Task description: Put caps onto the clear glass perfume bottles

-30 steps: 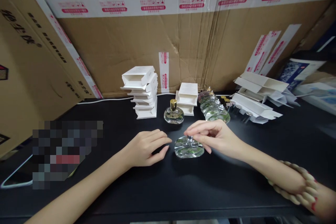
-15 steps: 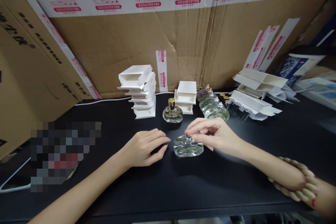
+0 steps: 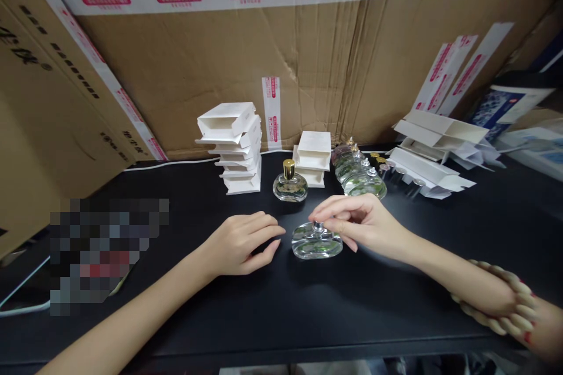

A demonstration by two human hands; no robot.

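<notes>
A clear glass perfume bottle (image 3: 316, 244) with a silver neck stands on the black table (image 3: 246, 316). My right hand (image 3: 358, 220) pinches the top of that bottle between thumb and fingers. Just left of the glass, apart from it, rests my left hand (image 3: 246, 243), its fingers loosely spread and holding nothing. Behind both hands stands a second perfume bottle (image 3: 290, 188) with a gold cap. Several more perfume bottles (image 3: 363, 179) without caps are lined up at the back right, beside loose gold and silver caps (image 3: 414, 187).
White cartons (image 3: 240, 149) are stacked behind my left hand, with a shorter stack of cartons (image 3: 314, 152) at the centre. More open cartons (image 3: 435, 152) lie at the right. A taped cardboard wall (image 3: 211, 64) closes off the back. A blurred-out item (image 3: 108, 252) lies at left.
The view has tilted and shifted slightly. My right hand still pinches the bottle's top, and my left hand stays in the same place beside it.
</notes>
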